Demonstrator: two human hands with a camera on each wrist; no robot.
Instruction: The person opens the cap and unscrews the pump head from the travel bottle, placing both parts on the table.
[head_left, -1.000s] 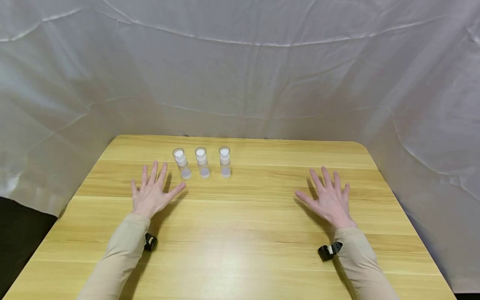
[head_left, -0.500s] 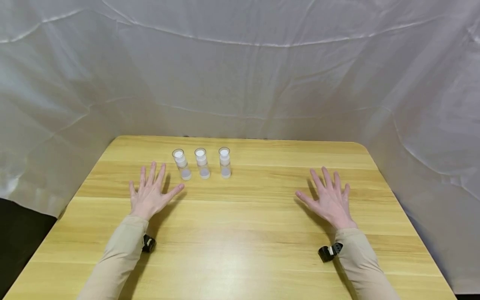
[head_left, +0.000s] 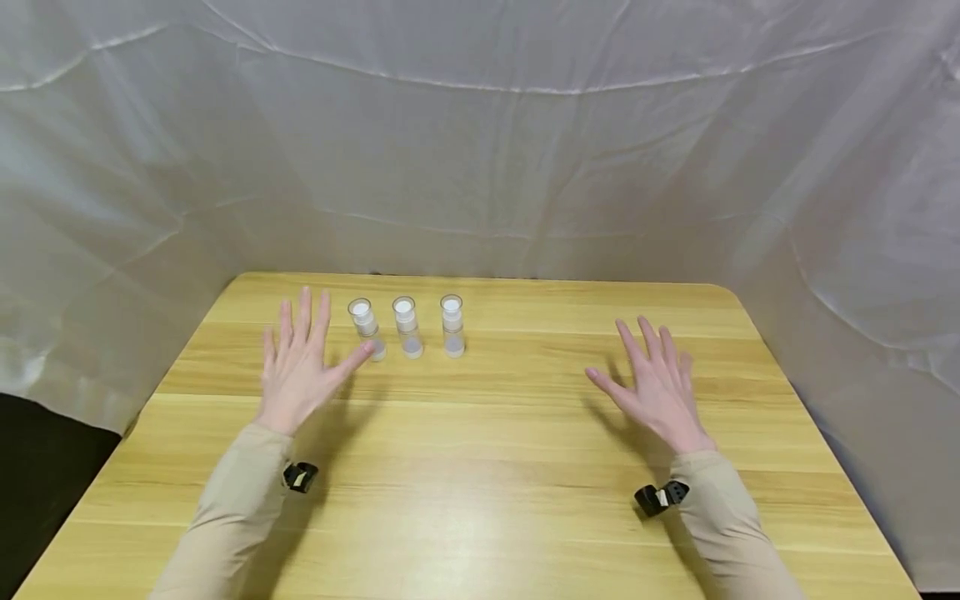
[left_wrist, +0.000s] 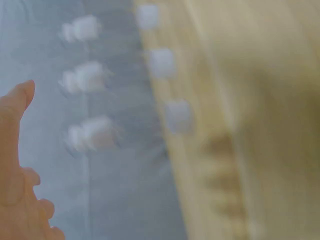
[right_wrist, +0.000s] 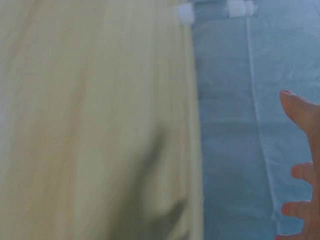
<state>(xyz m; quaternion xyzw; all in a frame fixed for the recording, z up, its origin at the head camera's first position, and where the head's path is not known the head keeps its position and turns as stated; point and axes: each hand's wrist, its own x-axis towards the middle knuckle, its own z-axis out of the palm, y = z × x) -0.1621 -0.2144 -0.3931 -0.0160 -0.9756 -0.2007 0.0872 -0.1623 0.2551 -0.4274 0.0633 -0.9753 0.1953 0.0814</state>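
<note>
Three small clear bottles with white upper parts and white bases stand in a row toward the back left of the table: a left bottle point(head_left: 363, 320), a middle bottle point(head_left: 408, 328) and a right bottle point(head_left: 453, 327). My left hand point(head_left: 296, 375) hovers beside the left bottle, fingers spread; in the head view its thumb overlaps that bottle's lower part, and I cannot tell whether they touch. The left wrist view shows all three blurred. Over the table's right side my right hand point(head_left: 662, 392) is held up with spread fingers, holding nothing. One bottle point(right_wrist: 215, 11) appears atop the right wrist view.
The wooden table point(head_left: 495, 458) has rounded back corners. A pale grey cloth point(head_left: 480, 150) hangs behind it and along both sides. Black wrist devices point(head_left: 301, 477) are worn on both sleeves.
Both hands have lifted off toward the camera, their shadows now farther from them; the left fingertips reach higher in view. The bottles stand where they were.
</note>
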